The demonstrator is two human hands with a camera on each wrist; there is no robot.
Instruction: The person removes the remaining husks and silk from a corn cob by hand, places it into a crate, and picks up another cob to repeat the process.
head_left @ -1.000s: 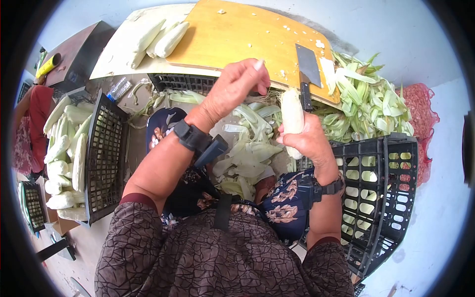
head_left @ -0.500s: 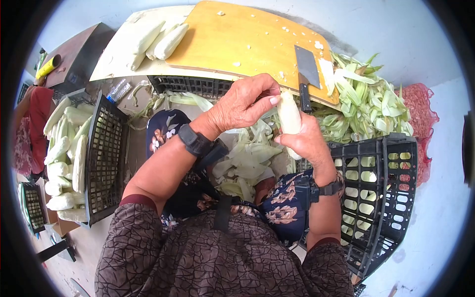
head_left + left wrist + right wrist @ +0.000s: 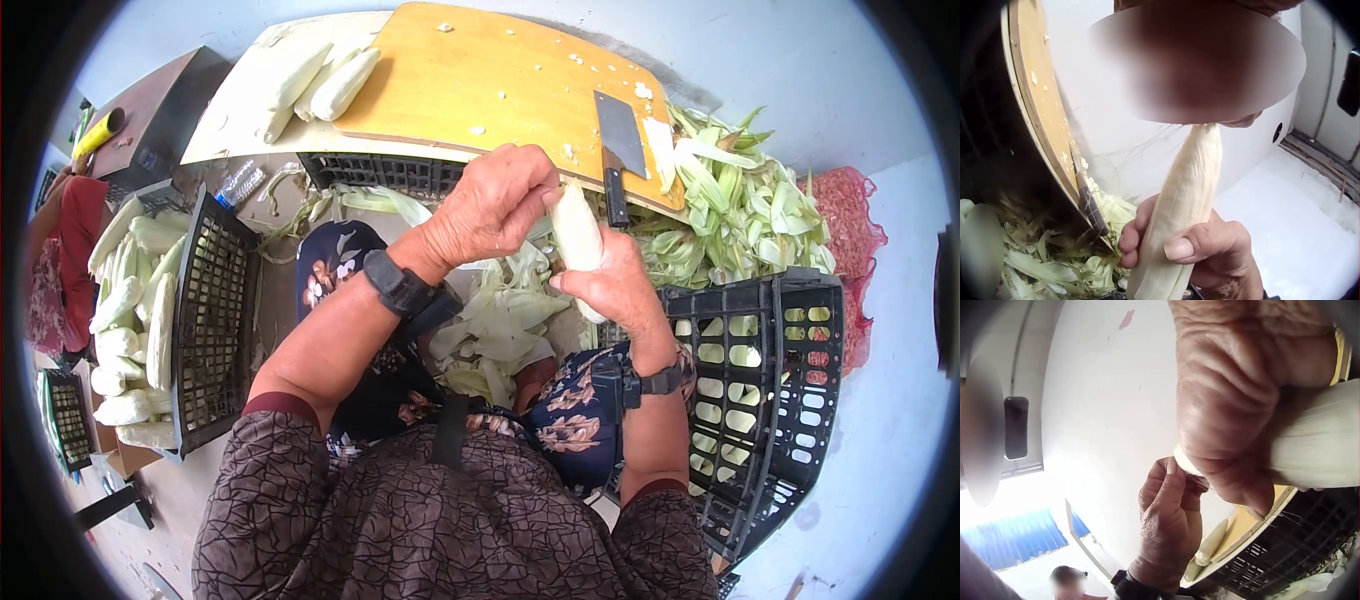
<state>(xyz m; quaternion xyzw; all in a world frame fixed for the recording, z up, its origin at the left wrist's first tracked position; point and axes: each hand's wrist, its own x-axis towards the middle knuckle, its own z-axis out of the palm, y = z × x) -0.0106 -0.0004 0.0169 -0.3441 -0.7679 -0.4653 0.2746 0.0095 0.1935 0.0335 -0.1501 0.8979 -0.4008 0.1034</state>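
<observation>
Cutting board (image 3: 500, 80) far: corn cob (image 3: 578, 240) being gripped low by right hand (image 3: 618, 288), tip being pinched by left hand (image 3: 495, 205); likely firm, light, slick.

This is looking like a bulk corn-husking spot, a market or yard workplace: black crates (image 3: 210, 320) are holding peeled cobs (image 3: 125, 300), husks (image 3: 745, 215) are lying heaped beside a big cutting board (image 3: 480, 70) (a cleaver (image 3: 620, 135) is lying on it), and a red mesh sack (image 3: 850, 215) is sitting on the floor (image 3: 900, 420).
</observation>
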